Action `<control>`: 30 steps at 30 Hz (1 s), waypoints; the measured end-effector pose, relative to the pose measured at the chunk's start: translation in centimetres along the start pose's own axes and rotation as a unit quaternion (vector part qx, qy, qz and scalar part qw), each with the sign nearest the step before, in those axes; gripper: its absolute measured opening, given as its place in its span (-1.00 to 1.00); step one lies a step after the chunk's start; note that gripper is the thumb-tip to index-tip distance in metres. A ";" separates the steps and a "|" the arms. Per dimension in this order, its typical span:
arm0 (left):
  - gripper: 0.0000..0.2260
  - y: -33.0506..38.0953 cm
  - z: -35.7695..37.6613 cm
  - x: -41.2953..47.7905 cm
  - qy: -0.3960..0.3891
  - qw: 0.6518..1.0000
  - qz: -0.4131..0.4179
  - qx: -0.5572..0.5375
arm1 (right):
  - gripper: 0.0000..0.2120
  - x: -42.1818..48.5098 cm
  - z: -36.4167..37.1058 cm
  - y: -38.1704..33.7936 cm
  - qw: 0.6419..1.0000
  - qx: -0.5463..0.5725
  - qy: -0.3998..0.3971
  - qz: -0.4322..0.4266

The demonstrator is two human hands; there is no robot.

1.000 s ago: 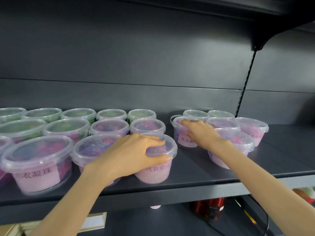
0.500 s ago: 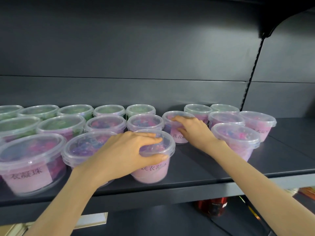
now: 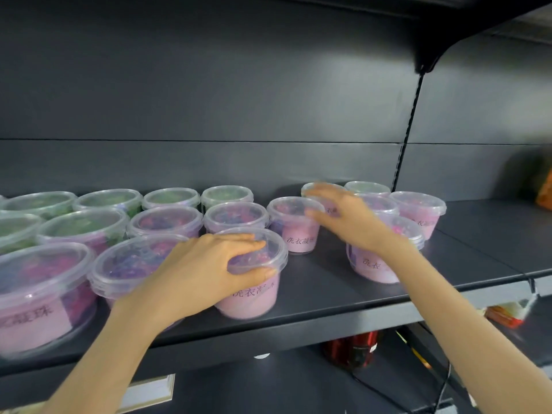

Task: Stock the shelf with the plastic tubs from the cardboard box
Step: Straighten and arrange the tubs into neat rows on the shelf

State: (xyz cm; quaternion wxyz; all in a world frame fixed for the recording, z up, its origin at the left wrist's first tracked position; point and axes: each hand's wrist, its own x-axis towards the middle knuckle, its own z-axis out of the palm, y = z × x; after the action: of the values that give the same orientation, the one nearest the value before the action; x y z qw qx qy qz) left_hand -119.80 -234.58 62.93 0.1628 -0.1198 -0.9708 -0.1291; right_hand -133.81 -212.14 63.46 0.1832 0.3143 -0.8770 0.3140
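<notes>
1. Clear plastic on the far left: a big tub with a pink label stands on the dark shelf, well to the left of the left hand.
2. Behind it and further back from that hand sit the green tubs, lids on, packed close in rows.
3. Now the neighbour tub, purple and pink inside. It is just left of the grip, and its right edge is hidden by the back of the hand.
4. Here's the grip itself! The left hand's fingers curl over the lid of the front tub and the thumb presses its near rim, so it holds the tub by the top. The tub stands upright near the shelf's front edge.
5. Just beyond that grip and to the right, between the two hands, is the middle tub, upright with its label facing out.
6. The right hand comes next, fingers spread and fairly straight, holding nothing. It is blurred. Its fingertips lie over the middle tub's right rim, but I cannot tell whether they touch.
7. Under the right wrist stands the pink tub, partly covered by the forearm.
8. Behind and right of that hand, the back tubs cluster together.
9. Below the shelf, under the right forearm, sits a shiny red thing.
</notes>
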 end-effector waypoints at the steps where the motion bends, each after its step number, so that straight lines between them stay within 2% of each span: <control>1: -0.31 0.0 0.0 0.0 -0.006 1.000 -0.001 0.005 | -0.67 -0.7 -1.7 -0.2 0.998 0.006 0.061 0.011; 3: -0.26 0.0 0.0 0.0 -0.010 1.000 -0.003 0.009 | -0.75 -2.5 -4.9 -0.1 0.987 0.009 0.158 0.041; 5: -0.22 -0.1 0.0 0.0 -0.009 1.000 -0.007 0.012 | -0.78 -4.4 -7.0 0.7 0.979 0.003 0.184 0.084; 7: -0.22 0.0 -0.1 0.0 -0.005 1.000 -0.005 0.012 | -0.76 -6.0 -7.7 2.1 0.980 -0.009 0.150 0.134; 11: -0.41 0.3 -0.1 0.0 -0.007 1.000 -0.019 -0.006 | -0.64 -8.6 -6.2 4.3 0.981 0.048 0.041 0.185; 13: -0.34 0.2 -0.1 0.0 0.002 1.000 -0.012 0.001 | -0.42 -9.4 -5.4 4.8 0.979 0.078 0.042 0.181; 15: -0.25 -0.1 0.1 0.0 0.008 1.000 -0.009 0.001 | -0.36 -9.7 -5.1 5.3 0.981 0.081 0.044 0.170; 22: -0.24 -0.2 0.2 0.1 0.006 1.000 -0.014 -0.010 | -0.43 -9.4 -4.3 3.6 0.982 0.138 -0.016 0.129; 27: -0.26 -0.1 0.1 0.0 0.005 1.000 -0.012 -0.005 | -0.67 -8.8 -2.9 1.8 0.977 0.183 -0.046 0.095; 30: -0.26 -0.3 0.1 0.1 0.001 1.000 -0.010 -0.009 | -0.66 -8.4 -2.1 1.6 0.976 0.195 -0.056 0.080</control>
State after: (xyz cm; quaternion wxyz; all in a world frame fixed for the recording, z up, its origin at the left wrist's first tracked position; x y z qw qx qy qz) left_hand -120.00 -234.80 62.80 0.1615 -0.1117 -0.9706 -0.1391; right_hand -128.45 -206.17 59.95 0.0432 0.2894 -0.8300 0.4749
